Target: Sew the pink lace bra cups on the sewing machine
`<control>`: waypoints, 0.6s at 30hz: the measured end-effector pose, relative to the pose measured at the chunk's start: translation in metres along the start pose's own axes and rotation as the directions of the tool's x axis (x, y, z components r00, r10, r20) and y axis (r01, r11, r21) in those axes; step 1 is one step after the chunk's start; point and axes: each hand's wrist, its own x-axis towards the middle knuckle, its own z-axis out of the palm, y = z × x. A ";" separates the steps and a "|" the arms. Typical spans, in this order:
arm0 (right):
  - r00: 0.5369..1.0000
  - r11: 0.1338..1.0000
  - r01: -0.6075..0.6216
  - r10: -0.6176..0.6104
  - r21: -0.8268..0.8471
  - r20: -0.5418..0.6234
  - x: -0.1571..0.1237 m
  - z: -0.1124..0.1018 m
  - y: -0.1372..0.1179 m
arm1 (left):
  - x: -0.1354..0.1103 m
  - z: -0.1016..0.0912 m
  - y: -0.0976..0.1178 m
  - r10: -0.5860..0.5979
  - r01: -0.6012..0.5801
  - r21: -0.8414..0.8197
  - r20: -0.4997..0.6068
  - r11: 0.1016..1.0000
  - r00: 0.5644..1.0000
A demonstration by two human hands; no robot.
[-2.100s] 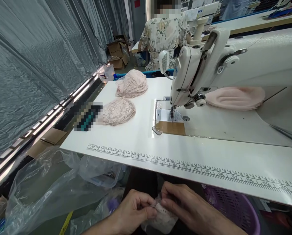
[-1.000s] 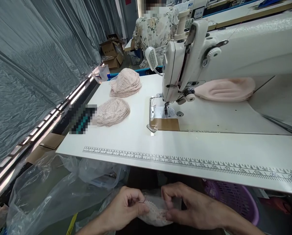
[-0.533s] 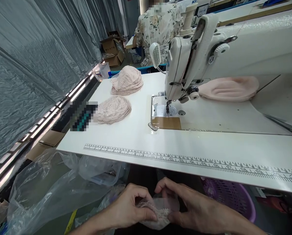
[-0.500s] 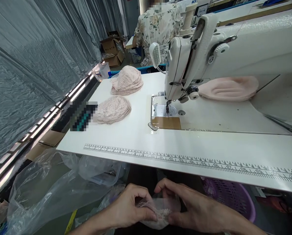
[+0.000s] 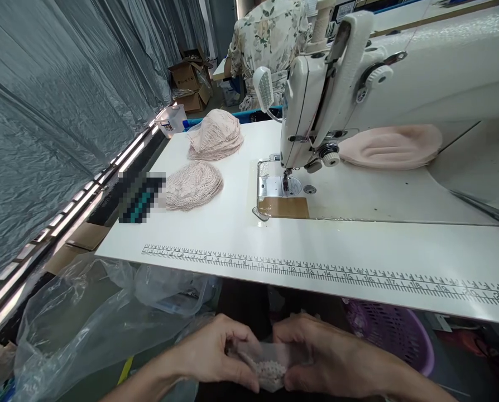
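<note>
Below the table's front edge, my left hand (image 5: 216,354) and my right hand (image 5: 320,357) both pinch one small pale pink lace piece (image 5: 264,365), fingers curled round its edges. Up on the white sewing table (image 5: 233,234) lie two stacks of pink lace cups, the nearer stack (image 5: 193,184) and the farther stack (image 5: 216,135). The white sewing machine (image 5: 358,84) stands to the right, its needle (image 5: 283,181) over the metal plate. A heap of smooth pink pieces (image 5: 389,146) lies behind the machine's arm.
A printed ruler (image 5: 316,273) runs along the table's front. Clear plastic bags (image 5: 94,324) hang at the lower left, and a purple basket (image 5: 392,340) sits under the table on the right. Grey plastic sheeting (image 5: 44,111) walls the left. Another person (image 5: 268,44) sits at the back beside cardboard boxes (image 5: 191,84).
Both hands have kept working the lace piece below the table edge, turning and bunching it between the fingers. The view tilted slightly down. Nothing on the table moved.
</note>
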 end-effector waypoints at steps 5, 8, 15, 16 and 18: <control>0.998 0.998 -0.052 0.052 -0.029 -0.019 -0.002 0.001 -0.007 | 0.005 0.007 0.007 0.010 -0.012 0.048 0.035 0.999 0.999; 0.997 0.996 -0.074 0.073 -0.057 -0.018 -0.005 -0.001 -0.002 | 0.005 0.008 0.007 -0.016 0.015 0.014 0.037 1.000 0.999; 0.994 0.994 0.107 -0.107 -0.002 0.017 0.001 -0.001 0.015 | 0.003 0.000 -0.002 -0.083 0.089 -0.076 0.073 0.993 0.994; 0.995 0.995 0.099 -0.100 0.021 0.022 0.002 -0.002 0.015 | 0.003 -0.001 -0.003 -0.090 0.096 -0.084 0.075 0.992 0.993; 0.996 0.996 0.084 -0.085 0.033 0.016 0.002 -0.003 0.015 | 0.003 -0.002 -0.004 -0.094 0.099 -0.082 0.062 0.992 0.994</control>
